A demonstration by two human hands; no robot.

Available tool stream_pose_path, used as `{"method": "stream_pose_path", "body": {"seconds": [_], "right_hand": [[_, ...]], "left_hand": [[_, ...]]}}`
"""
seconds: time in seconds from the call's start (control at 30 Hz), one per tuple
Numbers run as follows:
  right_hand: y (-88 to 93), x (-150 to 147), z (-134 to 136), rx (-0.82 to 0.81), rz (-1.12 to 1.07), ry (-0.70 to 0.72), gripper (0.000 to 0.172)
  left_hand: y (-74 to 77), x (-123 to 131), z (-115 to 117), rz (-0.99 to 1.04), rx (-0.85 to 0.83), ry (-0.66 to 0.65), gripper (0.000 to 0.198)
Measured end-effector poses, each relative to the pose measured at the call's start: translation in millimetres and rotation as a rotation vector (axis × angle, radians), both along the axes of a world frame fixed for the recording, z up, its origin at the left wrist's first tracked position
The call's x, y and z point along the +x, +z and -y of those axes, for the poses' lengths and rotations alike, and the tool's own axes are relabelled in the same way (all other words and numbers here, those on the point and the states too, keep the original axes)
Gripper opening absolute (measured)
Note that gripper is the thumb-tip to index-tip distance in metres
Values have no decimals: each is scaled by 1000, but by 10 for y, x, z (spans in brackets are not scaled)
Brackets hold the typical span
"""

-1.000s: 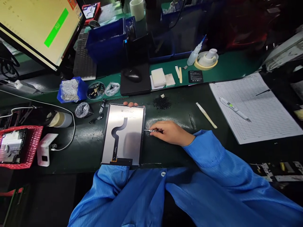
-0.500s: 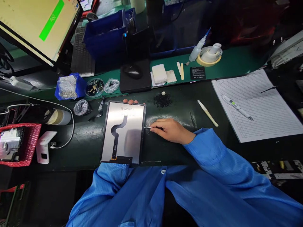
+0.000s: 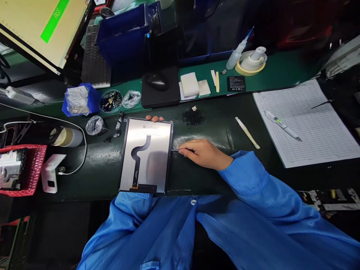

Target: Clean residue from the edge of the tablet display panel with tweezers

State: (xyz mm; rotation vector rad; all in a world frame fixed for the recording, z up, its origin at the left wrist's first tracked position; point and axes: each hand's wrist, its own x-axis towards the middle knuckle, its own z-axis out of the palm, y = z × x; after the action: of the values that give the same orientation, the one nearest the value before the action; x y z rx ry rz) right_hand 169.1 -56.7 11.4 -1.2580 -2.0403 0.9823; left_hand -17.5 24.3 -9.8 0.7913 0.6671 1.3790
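- Evidently, the display panel (image 3: pixel 157 150) lies silver back up over our left hand (image 3: pixel 154 118); it covers the palm, so we see only fingertips at its far edge and cannot tell how firmly they grip, nor whether the panel also touches the bench.
- Down its back we follow a dark ribbon cable (image 3: pixel 136 165), with print too small to read.
- Just beside the panel's right edge, our right hand (image 3: pixel 201 153) pinches a slim metal tool (image 3: pixel 174 150) between thumb and fingers, which hide most of it; we cannot make out whether its tip enters the edge.
- Around us spreads a dark, scuffed worktop (image 3: pixel 202 182), with black scraps (image 3: pixel 193 118) beyond the right hand and a pale stick (image 3: pixel 247 133) farther right.
- To the right, a pen (image 3: pixel 283 126) lies on ruled sheets (image 3: pixel 303 146).
- Beyond, a green mat (image 3: pixel 292 71) bears a mouse (image 3: pixel 157 80), a dropper bottle (image 3: pixel 234 58) and tape rolls (image 3: pixel 250 63); behind it, we lose the room in shadow.
- To our left, red bubble wrap (image 3: pixel 36 161) and a monitor (image 3: pixel 30 26) reading "PASS" are cut off by the view's border.
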Motion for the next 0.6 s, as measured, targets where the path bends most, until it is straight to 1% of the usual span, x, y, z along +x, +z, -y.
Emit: {"method": "stream_pose_path", "body": {"seconds": [0.1, 0.2, 0.23, 0.33, 0.4, 0.5, 0.6], "right_hand": [[-2, 6, 0, -64, -27, -24, 14], [-12, 12, -11, 12, -23, 6, 12], [-14, 14, -14, 42, -9, 17, 14], [-7, 17, -14, 60, 23, 23, 22], [0, 18, -6, 20, 6, 12, 20], [-3, 25, 0, -38, -28, -14, 16], [-10, 39, -15, 17, -33, 11, 13]], "left_hand": [[48, 28, 6, 4, -59, 39, 107], [36, 50, -25, -31, -99, 89, 110], [21, 51, -39, -48, -107, 96, 112], [-32, 38, -68, -92, -86, 55, 117], [-51, 25, -63, -79, -51, 24, 116], [-42, 14, -22, -9, -33, 22, 107], [-17, 18, 11, -34, -40, 15, 101]]}}
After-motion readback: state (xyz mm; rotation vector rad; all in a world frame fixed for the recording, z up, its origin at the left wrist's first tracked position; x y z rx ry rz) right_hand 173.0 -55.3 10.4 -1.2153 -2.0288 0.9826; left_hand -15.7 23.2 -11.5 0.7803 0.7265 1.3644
